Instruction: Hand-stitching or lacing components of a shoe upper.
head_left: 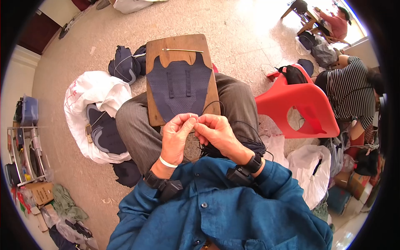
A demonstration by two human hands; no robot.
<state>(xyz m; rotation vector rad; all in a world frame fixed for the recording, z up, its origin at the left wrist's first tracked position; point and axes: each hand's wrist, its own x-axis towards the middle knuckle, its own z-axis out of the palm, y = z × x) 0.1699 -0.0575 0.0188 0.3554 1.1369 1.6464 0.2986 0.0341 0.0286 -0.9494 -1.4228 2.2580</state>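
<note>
My left hand (177, 134) and my right hand (218, 132) meet fingertip to fingertip over my lap, both closed in a pinch. Whatever sits between the left fingertips is too small to make out. A thin black cord (214, 102) loops up from the right fingers and runs toward a black cord bundle (252, 146) beside that wrist. Just beyond the hands, a dark navy fabric piece (179, 85), shaped like a shoe upper with two raised strips, lies flat on a wooden board (181, 43). Across the board's far end lies a slim pale rod (182, 50).
On the left, a white sack (77, 96) holds dark fabric pieces (109, 133); a dark bundle (123, 64) lies beyond it. To the right stand a red plastic stool (308, 100) and a white bag (310, 166). A person in a striped top (352, 89) sits close by; another (335, 25) is farther off.
</note>
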